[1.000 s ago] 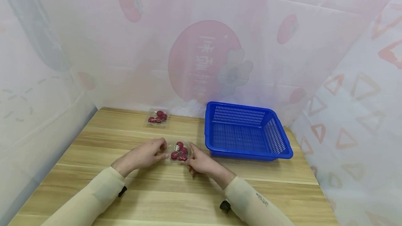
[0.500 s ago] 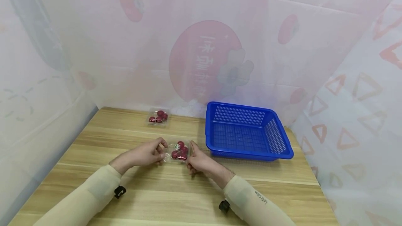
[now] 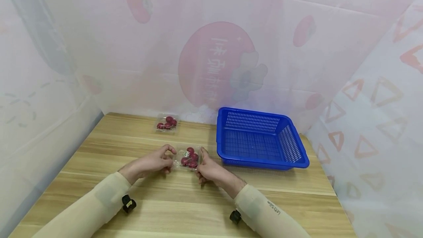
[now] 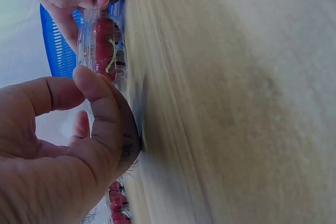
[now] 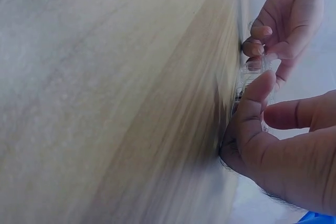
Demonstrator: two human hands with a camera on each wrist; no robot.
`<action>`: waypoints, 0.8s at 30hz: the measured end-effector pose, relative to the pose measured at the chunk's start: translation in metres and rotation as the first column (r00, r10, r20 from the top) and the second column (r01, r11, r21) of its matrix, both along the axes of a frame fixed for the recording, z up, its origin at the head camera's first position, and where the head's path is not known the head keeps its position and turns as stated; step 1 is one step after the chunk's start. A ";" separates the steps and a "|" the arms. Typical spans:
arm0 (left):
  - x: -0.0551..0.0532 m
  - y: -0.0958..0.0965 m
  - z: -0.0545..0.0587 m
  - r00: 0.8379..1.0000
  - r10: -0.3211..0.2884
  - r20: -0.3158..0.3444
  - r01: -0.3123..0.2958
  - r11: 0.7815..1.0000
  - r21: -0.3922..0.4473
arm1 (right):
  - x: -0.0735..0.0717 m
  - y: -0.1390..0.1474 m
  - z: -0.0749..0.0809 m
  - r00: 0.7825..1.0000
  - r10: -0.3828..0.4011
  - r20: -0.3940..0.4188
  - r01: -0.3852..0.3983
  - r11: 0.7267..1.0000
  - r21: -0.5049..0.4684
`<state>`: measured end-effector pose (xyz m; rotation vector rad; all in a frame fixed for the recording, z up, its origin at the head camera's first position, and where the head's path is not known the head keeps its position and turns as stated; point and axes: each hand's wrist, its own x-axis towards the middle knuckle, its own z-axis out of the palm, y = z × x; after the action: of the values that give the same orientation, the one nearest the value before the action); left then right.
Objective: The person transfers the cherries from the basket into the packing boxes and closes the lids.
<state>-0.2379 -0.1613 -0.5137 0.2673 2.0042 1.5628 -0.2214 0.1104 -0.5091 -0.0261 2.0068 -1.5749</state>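
Observation:
A clear plastic fruit box (image 3: pixel 187 157) with several round red fruits and a small round label lies on the table between the two hands. Its left side is pinched between the thumb and fingers of my left hand (image 3: pixel 155 162). My right hand (image 3: pixel 213 172) holds the opposite side, index finger stretched along the edge. In the left wrist view, a pale stem crosses the red fruits (image 4: pixel 105 45) inside the box. Much of the box (image 5: pixel 254 72) is hidden behind the right hand's fingers in the right wrist view.
Another clear box of red fruits (image 3: pixel 166 123) stands near the table's back edge, left of centre. A blue perforated plastic basket (image 3: pixel 261 162) is at the back right. Patterned cloth walls (image 3: pixel 148 47) close in the wooden table (image 3: pixel 185 212) at the back and sides.
The left hand's thumb and fingers have shifted slightly along the box's left side. The box has moved a little toward the back. My right hand has stayed nearly still.

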 end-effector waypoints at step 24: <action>-0.008 0.000 -0.008 0.968 -0.064 -0.244 0.022 0.985 -0.170 | -0.003 0.008 0.003 0.990 0.066 -0.128 -0.052 0.993 0.111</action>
<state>-0.2461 -0.1611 -0.5215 0.4571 2.2901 1.3811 -0.2240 0.1185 -0.5063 -0.1501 2.1688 -1.4604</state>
